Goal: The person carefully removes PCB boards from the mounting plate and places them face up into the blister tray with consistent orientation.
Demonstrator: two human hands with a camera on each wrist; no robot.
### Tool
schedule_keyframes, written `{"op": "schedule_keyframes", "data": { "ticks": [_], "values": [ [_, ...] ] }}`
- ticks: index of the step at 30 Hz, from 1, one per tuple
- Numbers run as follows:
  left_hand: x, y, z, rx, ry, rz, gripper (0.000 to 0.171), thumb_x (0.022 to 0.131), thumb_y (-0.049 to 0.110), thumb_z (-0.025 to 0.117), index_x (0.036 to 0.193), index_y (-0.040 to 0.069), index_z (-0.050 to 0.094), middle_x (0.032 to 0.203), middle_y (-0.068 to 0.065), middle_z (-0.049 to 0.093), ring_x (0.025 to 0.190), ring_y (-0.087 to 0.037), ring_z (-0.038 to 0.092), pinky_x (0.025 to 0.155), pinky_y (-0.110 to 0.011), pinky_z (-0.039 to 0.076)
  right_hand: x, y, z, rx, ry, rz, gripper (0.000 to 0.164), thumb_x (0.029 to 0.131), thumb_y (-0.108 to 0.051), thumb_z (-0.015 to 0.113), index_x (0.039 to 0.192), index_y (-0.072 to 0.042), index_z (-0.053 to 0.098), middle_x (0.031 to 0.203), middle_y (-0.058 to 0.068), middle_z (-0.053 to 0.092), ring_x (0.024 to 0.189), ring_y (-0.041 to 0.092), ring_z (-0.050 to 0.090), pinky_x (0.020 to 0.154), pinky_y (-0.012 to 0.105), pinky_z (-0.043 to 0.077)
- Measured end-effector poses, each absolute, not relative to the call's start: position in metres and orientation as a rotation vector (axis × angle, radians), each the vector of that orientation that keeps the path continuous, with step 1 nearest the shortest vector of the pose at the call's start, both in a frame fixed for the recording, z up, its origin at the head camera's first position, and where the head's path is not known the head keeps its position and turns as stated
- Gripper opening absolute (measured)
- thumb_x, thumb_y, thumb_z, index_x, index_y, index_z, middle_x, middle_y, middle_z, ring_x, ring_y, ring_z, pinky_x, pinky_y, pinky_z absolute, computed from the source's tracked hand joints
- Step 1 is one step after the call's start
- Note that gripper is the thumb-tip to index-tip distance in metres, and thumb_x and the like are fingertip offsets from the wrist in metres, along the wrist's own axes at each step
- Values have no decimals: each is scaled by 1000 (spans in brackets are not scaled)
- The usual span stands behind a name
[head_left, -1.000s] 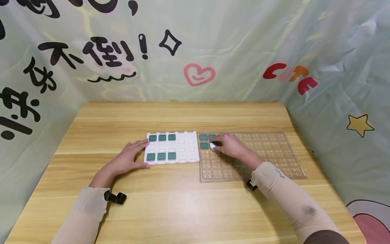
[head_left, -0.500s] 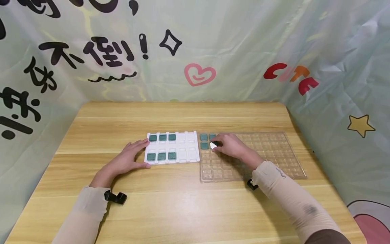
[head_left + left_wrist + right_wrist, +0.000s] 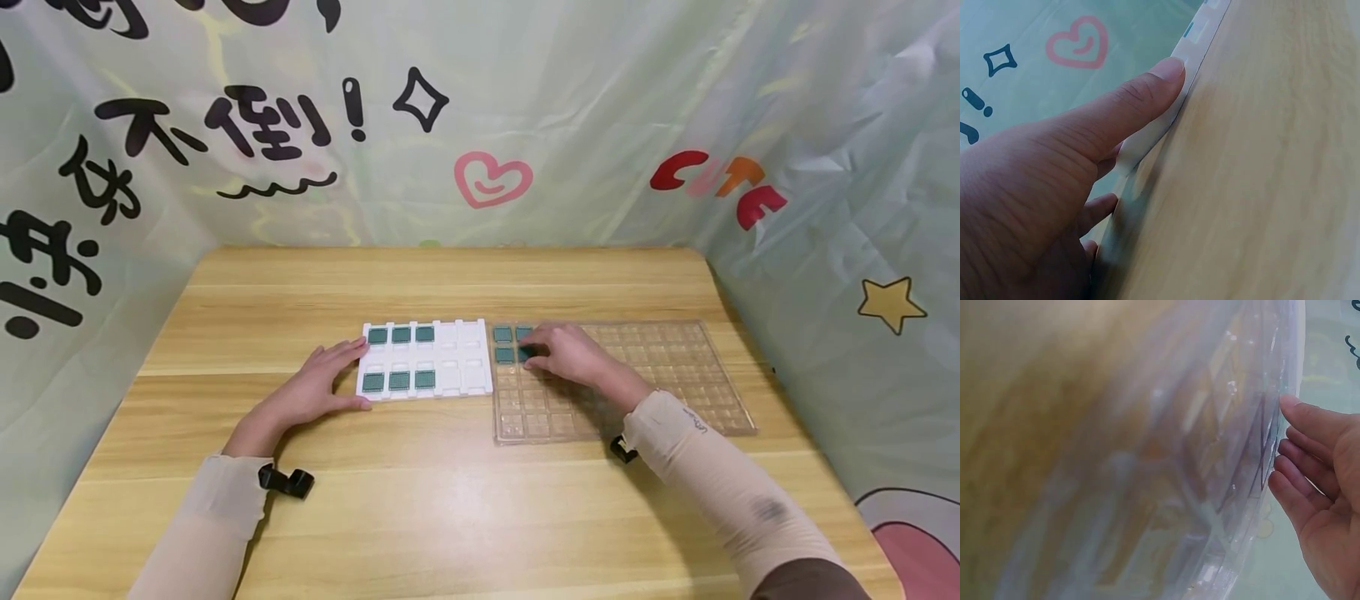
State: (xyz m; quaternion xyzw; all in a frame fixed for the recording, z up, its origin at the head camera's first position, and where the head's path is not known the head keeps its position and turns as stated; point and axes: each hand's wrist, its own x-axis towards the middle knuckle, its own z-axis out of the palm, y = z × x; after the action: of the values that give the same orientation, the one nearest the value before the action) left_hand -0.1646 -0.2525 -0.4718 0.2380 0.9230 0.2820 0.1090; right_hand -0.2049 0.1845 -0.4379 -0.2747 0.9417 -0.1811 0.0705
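While the left hand (image 3: 318, 387) steadies the white tray (image 3: 461, 353) by its left end, fingers loosely spread rather than clenched, the right hand (image 3: 576, 354) reaches over the clear tray (image 3: 660, 358) beside it on a wooden table (image 3: 450, 508). Its thumb and fingertips meet a small green chip (image 3: 524, 352), one of four clustered at the clear tray's far left corner; whether they pinch it or merely touch it cannot be told. The chip looks light, stiff and probably fragile, so opposite edges seem the safest hold; the smooth clear tray may slide easily. Six similar chips (image 3: 401, 334) sit in the white tray. No brand is legible on either tray. The backdrop (image 3: 585, 100) reads "不倒!" in black and "CUTE" in colours; a scrawl on the right sleeve (image 3: 678, 442) is too small to read.
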Motion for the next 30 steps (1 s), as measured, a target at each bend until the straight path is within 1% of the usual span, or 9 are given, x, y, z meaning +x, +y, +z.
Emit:
{"op": "schedule_keyframes", "data": {
  "ticks": [3, 11, 16, 21, 24, 30],
  "values": [
    [-165, -253, -473, 707, 2725, 829, 103, 77, 61, 73, 155, 10, 28, 161, -8, 22, 146, -35, 16, 118, -52, 1, -205, 184, -437, -861, 2834, -538, 41, 88, -29, 75, 123, -8, 69, 122, 11, 66, 113, 28, 61, 95, 45, 50],
    [-165, -254, -473, 714, 2739, 835, 103, 77, 60, 74, 154, 9, 29, 160, -10, 24, 145, -37, 17, 117, -54, 3, -203, 175, -429, -877, 2858, -577, 39, 91, -31, 72, 123, -9, 69, 125, 11, 64, 117, 30, 59, 100, 47, 46],
    [-164, -253, -476, 724, 2742, 853, 103, 76, 59, 75, 154, 9, 30, 160, -10, 24, 145, -37, 18, 117, -55, 3, -200, 165, -425, -871, 2883, -653, 40, 90, -31, 72, 122, -7, 68, 121, 10, 67, 111, 27, 63, 95, 44, 50],
    [-161, -252, -478, 728, 2730, 849, 103, 76, 58, 76, 154, 8, 31, 159, -11, 25, 145, -37, 18, 117, -56, 3, -200, 150, -424, -862, 2871, -713, 41, 91, -32, 71, 124, -7, 67, 119, 7, 68, 106, 25, 65, 91, 42, 52],
    [-160, -252, -477, 722, 2731, 863, 103, 75, 57, 77, 153, 8, 32, 159, -11, 25, 145, -36, 19, 117, -56, 2, -201, 139, -421, -877, 2877, -744, 39, 91, -30, 71, 123, -8, 68, 118, 6, 69, 106, 24, 65, 91, 41, 52],
    [-163, -252, -475, 734, 2752, 860, 102, 76, 57, 76, 153, 8, 32, 159, -10, 26, 145, -36, 19, 117, -55, 3, -206, 119, -415, -919, 2859, -773, 37, 93, -32, 69, 123, -10, 68, 118, 3, 69, 102, 22, 66, 91, 38, 52]
  ]
}}
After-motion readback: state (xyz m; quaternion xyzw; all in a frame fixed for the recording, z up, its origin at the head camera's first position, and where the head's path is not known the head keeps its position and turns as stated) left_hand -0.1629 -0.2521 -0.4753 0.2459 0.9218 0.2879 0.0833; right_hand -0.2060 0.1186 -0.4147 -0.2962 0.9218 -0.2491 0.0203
